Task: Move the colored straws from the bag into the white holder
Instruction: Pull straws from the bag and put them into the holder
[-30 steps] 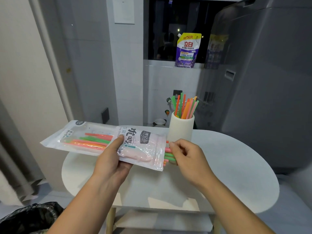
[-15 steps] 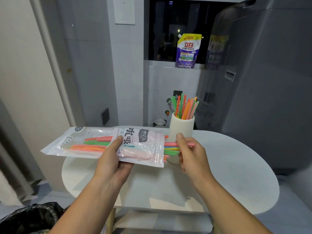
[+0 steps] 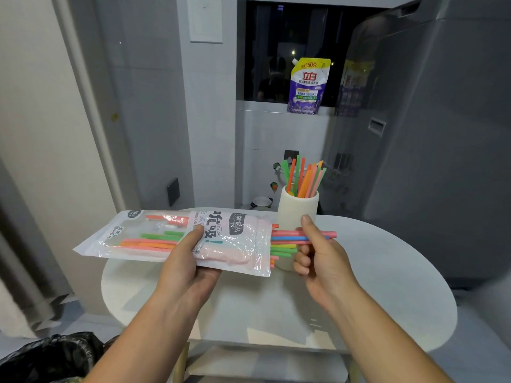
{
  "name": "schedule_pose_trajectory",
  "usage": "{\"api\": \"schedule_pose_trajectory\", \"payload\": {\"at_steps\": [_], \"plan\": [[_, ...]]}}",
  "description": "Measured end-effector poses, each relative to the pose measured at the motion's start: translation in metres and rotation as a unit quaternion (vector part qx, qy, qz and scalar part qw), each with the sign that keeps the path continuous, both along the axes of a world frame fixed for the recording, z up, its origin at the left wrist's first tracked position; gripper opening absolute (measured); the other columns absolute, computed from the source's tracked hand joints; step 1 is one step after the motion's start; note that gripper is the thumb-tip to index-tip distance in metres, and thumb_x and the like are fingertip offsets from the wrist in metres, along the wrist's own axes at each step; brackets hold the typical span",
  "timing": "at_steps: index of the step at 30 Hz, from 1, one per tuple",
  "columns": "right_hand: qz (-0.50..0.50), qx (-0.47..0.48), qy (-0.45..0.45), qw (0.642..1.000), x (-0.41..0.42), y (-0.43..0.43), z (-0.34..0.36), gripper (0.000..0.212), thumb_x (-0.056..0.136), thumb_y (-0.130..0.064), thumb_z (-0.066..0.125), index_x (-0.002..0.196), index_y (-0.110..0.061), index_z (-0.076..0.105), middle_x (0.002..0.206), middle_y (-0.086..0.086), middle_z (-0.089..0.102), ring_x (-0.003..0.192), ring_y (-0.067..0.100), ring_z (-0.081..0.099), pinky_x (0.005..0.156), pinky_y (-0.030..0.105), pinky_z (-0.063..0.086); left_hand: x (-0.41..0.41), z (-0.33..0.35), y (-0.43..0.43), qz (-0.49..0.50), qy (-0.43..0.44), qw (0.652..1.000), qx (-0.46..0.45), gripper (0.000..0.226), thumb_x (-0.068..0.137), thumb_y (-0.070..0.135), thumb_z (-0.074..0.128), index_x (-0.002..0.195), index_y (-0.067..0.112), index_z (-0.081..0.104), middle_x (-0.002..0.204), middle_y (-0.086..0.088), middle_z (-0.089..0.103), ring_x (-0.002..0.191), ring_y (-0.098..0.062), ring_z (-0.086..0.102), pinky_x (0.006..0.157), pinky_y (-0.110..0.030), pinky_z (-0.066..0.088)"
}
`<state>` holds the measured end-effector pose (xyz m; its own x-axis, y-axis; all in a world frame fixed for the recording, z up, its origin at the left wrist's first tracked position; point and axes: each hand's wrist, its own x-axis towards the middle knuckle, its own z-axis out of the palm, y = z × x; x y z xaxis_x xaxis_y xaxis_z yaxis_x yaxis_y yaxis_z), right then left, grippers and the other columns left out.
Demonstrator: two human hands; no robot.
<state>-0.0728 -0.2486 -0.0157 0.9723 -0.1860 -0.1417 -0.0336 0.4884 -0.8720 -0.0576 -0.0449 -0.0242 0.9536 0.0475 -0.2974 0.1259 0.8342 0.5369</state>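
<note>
My left hand (image 3: 188, 261) grips a clear plastic straw bag (image 3: 154, 239) held level above the table, its open end to the right. Pink, orange and green straws lie inside it, and several ends stick out of the opening. My right hand (image 3: 318, 252) pinches a pink straw and a blue straw (image 3: 284, 235) that are partly drawn out of the bag. Just behind my right hand stands the white ribbed holder (image 3: 297, 208), with several green, orange and pink straws (image 3: 302, 176) upright in it.
A white oval table (image 3: 387, 286) lies under both hands. A grey appliance (image 3: 442, 134) stands at the right, a purple detergent pouch (image 3: 307, 85) on the window ledge behind. A black rubbish bag (image 3: 47, 355) sits low at the left.
My right hand has pulled the pinched straws further right out of the bag. The bag has tilted closer to level in my left hand.
</note>
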Motion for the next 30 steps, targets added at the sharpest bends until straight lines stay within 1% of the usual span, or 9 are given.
{"api": "schedule_pose_trajectory", "payload": {"at_steps": [3, 5, 9, 11, 15, 21, 24, 27, 30], "plan": [[0.024, -0.010, -0.010, 1.000, 0.000, 0.007, -0.003, 0.031, 0.084, -0.026, 0.077, 0.096, -0.001, 0.064, 0.059, 0.005, 0.048, 0.039, 0.009, 0.037, 0.035, 0.021, 0.030, -0.001, 0.000, -0.002, -0.004, 0.003, 1.000, -0.006, 0.019, 0.096, 0.008, 0.066, 0.114, 0.006, 0.071, 0.100, -0.011, 0.083, 0.088, -0.026, 0.080, 0.086, -0.057, 0.060], [0.016, -0.027, -0.012, 0.999, 0.001, 0.007, -0.002, 0.029, 0.086, -0.017, 0.075, 0.105, 0.002, 0.064, 0.062, 0.006, 0.055, 0.040, 0.008, 0.037, 0.036, 0.021, 0.033, -0.001, 0.000, -0.001, -0.012, 0.003, 1.000, -0.006, 0.016, 0.096, 0.008, 0.066, 0.111, 0.006, 0.071, 0.099, -0.011, 0.083, 0.085, -0.027, 0.081, 0.073, -0.057, 0.064], [-0.014, -0.030, -0.004, 0.999, 0.003, -0.002, -0.001, 0.022, 0.089, -0.019, 0.073, 0.080, -0.006, 0.057, 0.047, -0.002, 0.040, 0.038, 0.008, 0.036, 0.036, 0.021, 0.033, -0.002, 0.000, 0.000, -0.022, 0.008, 1.000, -0.009, 0.013, 0.096, 0.008, 0.066, 0.108, 0.006, 0.072, 0.097, -0.011, 0.083, 0.083, -0.027, 0.081, 0.060, -0.059, 0.063], [-0.027, -0.048, 0.014, 0.998, 0.003, -0.002, -0.001, 0.032, 0.089, -0.030, 0.074, 0.072, -0.011, 0.053, 0.048, -0.002, 0.039, 0.038, 0.011, 0.036, 0.036, 0.024, 0.033, -0.002, 0.000, 0.000, -0.024, 0.008, 1.000, -0.015, 0.013, 0.096, 0.009, 0.066, 0.107, 0.006, 0.073, 0.096, -0.011, 0.083, 0.082, -0.026, 0.081, 0.062, -0.058, 0.064], [0.012, -0.085, 0.025, 0.996, -0.001, 0.008, -0.002, 0.041, 0.085, -0.048, 0.072, 0.091, -0.007, 0.068, 0.063, 0.008, 0.052, 0.040, 0.012, 0.041, 0.040, 0.023, 0.034, -0.003, 0.001, -0.002, -0.023, 0.008, 1.000, -0.020, 0.014, 0.096, 0.009, 0.066, 0.108, 0.006, 0.072, 0.098, -0.011, 0.083, 0.083, -0.026, 0.081, 0.066, -0.056, 0.064], [0.021, -0.061, 0.013, 0.998, 0.000, 0.008, 0.000, 0.026, 0.092, -0.024, 0.069, 0.103, -0.001, 0.065, 0.056, 0.003, 0.050, 0.038, 0.010, 0.037, 0.036, 0.021, 0.029, -0.004, 0.000, -0.001, -0.027, -0.001, 1.000, -0.013, 0.016, 0.097, 0.010, 0.065, 0.111, 0.006, 0.072, 0.101, -0.011, 0.082, 0.087, -0.026, 0.081, 0.077, -0.052, 0.064], [-0.005, -0.034, 0.001, 0.999, 0.003, 0.001, 0.002, 0.019, 0.094, -0.016, 0.066, 0.081, -0.005, 0.057, 0.050, 0.000, 0.041, 0.037, 0.009, 0.035, 0.035, 0.021, 0.028, -0.003, -0.001, 0.001, -0.026, -0.007, 1.000, -0.009, 0.016, 0.097, 0.010, 0.064, 0.111, 0.006, 0.072, 0.102, -0.011, 0.082, 0.088, -0.025, 0.081, 0.075, -0.051, 0.065], [-0.033, 0.006, -0.007, 0.999, 0.005, -0.001, 0.003, 0.029, 0.093, -0.015, 0.065, 0.068, -0.010, 0.051, 0.049, 0.001, 0.039, 0.035, 0.010, 0.034, 0.034, 0.021, 0.028, -0.003, -0.001, -0.001, -0.030, -0.004, 0.999, -0.015, 0.015, 0.097, 0.009, 0.064, 0.110, 0.005, 0.072, 0.101, -0.012, 0.082, 0.086, -0.026, 0.081, 0.068, -0.053, 0.065], [-0.026, -0.015, -0.007, 1.000, 0.003, 0.006, 0.002, 0.020, 0.089, -0.023, 0.071, 0.081, -0.007, 0.065, 0.056, 0.006, 0.051, 0.045, 0.017, 0.043, 0.039, 0.022, 0.035, -0.004, -0.001, -0.005, -0.038, -0.002, 0.999, -0.022, 0.017, 0.097, 0.009, 0.065, 0.112, 0.005, 0.072, 0.104, -0.013, 0.082, 0.088, -0.027, 0.080, 0.068, -0.054, 0.065]]}}
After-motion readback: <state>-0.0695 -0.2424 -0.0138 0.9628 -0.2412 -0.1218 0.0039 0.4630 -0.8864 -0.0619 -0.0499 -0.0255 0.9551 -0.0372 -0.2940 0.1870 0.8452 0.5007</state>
